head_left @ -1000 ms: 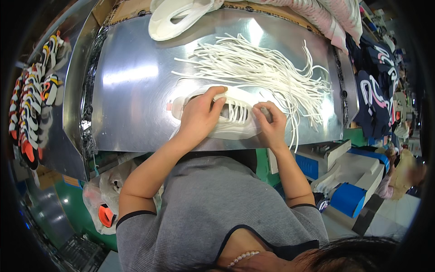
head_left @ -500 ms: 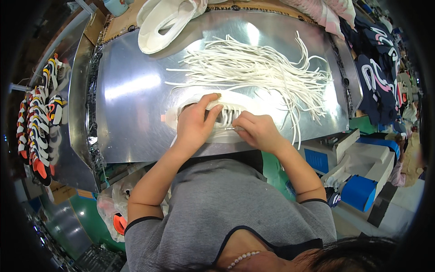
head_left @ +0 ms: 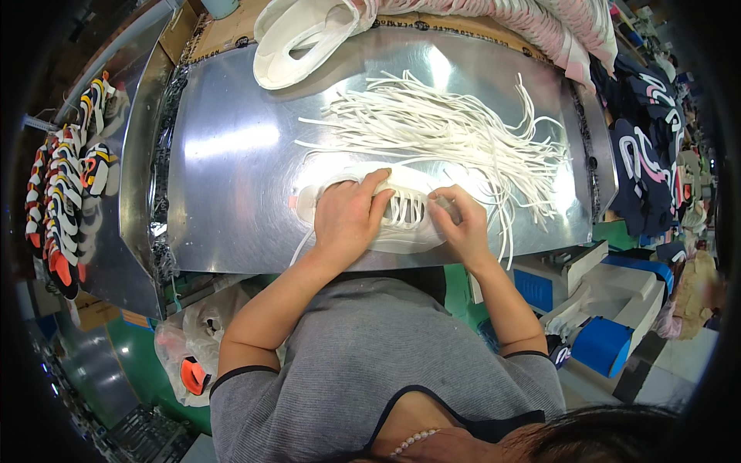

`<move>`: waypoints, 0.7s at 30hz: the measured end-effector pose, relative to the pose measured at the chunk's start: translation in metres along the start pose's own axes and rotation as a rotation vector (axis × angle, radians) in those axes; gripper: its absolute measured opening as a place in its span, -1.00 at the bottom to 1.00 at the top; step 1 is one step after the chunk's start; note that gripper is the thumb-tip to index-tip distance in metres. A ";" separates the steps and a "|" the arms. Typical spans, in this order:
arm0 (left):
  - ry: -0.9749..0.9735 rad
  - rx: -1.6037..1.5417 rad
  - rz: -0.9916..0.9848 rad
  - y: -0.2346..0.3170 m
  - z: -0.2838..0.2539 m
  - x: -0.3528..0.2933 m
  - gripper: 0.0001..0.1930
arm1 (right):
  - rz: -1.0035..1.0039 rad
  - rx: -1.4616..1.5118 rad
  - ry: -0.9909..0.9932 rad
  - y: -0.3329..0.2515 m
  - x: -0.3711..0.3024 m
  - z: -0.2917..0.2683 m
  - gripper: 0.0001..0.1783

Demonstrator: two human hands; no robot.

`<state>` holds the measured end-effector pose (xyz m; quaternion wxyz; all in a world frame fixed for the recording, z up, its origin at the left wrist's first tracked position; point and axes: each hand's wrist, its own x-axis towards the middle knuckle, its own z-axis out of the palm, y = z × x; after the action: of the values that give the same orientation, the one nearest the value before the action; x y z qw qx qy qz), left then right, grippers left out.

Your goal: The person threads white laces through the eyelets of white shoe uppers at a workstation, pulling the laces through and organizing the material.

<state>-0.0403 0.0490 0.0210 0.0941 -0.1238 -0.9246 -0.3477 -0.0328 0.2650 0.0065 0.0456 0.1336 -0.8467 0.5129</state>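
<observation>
A white shoe upper [head_left: 423, 241] lies lengthwise near the table's front edge, its toe to the right. White lace [head_left: 407, 207] crosses its opening in several rows. My left hand [head_left: 349, 220] grips the upper at the ankle end, thumb and forefinger along the eyelets. At the toe end of the lacing, my right hand [head_left: 465, 224] is closed with curled fingers, thumb and forefinger close together. What that pinch holds, if anything, is too small to make out. A loose lace end [head_left: 302, 245] trails beside my left wrist.
Behind the upper lies a heap of white laces [head_left: 440, 127] on the metal table [head_left: 224, 208]. Another white upper [head_left: 297, 50] sits at the back, by a row of pink-white uppers [head_left: 532, 31]. Colourful shoe parts [head_left: 65, 201] hang left; dark pieces [head_left: 641, 147] are stacked right.
My right hand has moved right and slightly away from the lace rows, toward the toe. My left hand keeps its grip on the upper. The whole view has shifted slightly.
</observation>
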 end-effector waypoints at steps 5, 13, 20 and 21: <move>0.026 0.016 0.007 0.000 0.000 0.000 -0.71 | 0.160 -0.127 -0.044 -0.014 0.012 0.006 -0.82; 0.025 -0.016 0.009 0.001 0.006 -0.001 -0.72 | 0.071 -0.376 -0.019 -0.009 0.011 0.019 -0.83; 0.048 -0.101 0.077 -0.004 0.005 -0.002 -0.75 | 0.267 -0.035 -0.144 -0.013 -0.004 -0.005 -0.88; 0.009 -0.116 0.085 -0.005 0.003 -0.001 -0.75 | 0.296 0.096 -0.094 -0.009 -0.010 -0.008 -0.89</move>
<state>-0.0409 0.0472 0.0158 0.1057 -0.1668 -0.8964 -0.3969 -0.0211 0.2701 0.0163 -0.0765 0.0334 -0.8329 0.5471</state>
